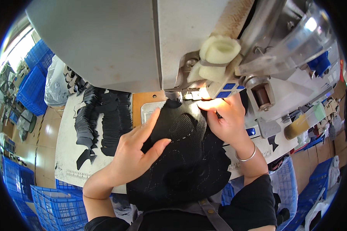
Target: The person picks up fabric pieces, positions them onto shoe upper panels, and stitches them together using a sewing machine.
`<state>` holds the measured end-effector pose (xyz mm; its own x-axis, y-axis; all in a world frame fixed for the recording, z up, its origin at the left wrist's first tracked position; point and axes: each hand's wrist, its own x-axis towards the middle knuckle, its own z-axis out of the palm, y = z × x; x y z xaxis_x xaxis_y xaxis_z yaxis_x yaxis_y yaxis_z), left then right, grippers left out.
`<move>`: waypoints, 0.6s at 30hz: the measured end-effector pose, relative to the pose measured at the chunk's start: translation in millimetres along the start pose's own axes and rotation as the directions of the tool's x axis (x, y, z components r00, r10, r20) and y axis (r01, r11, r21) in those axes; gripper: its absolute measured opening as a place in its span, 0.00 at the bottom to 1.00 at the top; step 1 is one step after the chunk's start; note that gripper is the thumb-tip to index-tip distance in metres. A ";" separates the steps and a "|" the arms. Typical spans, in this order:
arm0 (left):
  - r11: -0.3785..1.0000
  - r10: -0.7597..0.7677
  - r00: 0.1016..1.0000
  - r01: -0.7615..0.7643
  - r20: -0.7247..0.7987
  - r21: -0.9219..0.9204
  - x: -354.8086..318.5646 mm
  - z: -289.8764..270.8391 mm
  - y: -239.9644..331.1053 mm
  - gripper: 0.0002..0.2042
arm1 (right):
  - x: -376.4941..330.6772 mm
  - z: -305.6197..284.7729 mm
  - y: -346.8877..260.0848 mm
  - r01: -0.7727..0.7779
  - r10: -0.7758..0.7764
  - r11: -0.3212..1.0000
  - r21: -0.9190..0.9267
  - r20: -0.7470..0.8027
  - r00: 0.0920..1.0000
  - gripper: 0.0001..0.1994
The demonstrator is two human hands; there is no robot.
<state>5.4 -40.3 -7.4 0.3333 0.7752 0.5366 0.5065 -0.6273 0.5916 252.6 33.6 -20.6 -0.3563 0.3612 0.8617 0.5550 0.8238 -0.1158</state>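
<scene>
**Big pale-grey metal sewing machine (92,42) looms right over your work!**

And what a bulk it is, filling the top of the view and screening off whatever lies behind it! Beneath, the curved-edged white worktable (71,154) spreads out, with blue latticed plastic crates (58,210) on the floor at your left and more at your right.

Centre stage, the broad black fabric piece with a mesh panel and pale dotted lines (183,156): its top edge sits at the lit working area, its lower end down by your apron. Your bare left hand (142,144) lies on its left side, thumb and forefinger spread wide, pressing on the cloth rather than gripping. Your bare right hand (225,117) has its forefinger stretched to the top right edge, close to the machine; whether it pinches the cloth, you can't tell from here.

Upper right, a clear curved plastic guard (297,40) juts out, well clear of the cloth. Over on the left, two rows of overlapping black cut pieces (116,123) line the table, near your left hand. Pale cream foam padding (219,50) hangs just above your right hand, crowding the view there, with a dark brown cylinder in a metal holder (261,98) beyond. Smallest of all, a thin silver bangle (247,154) circles your right wrist!
</scene>
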 end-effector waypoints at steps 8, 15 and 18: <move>0.932 0.146 0.988 -0.118 -0.057 0.341 18.9 -15.0 2.3 0.25 | 4.5 3.7 -3.8 -0.030 0.028 0.999 -0.035 -0.055 0.998 0.17; 0.764 0.347 0.935 -0.328 0.074 0.555 27.2 10.0 27.1 0.28 | 8.8 5.7 -13.9 0.227 -0.256 0.935 -0.273 -0.074 0.964 0.10; 0.780 0.344 0.939 -0.298 0.021 0.550 24.2 26.5 16.9 0.24 | 10.0 9.9 -17.6 0.283 -0.327 0.901 -0.329 -0.085 0.941 0.08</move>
<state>43.0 -30.2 -0.4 0.5040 0.5139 0.6942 0.7330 -0.6796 -0.0290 231.8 27.0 -14.8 -0.4527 0.0337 0.8910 0.6464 0.7008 0.3019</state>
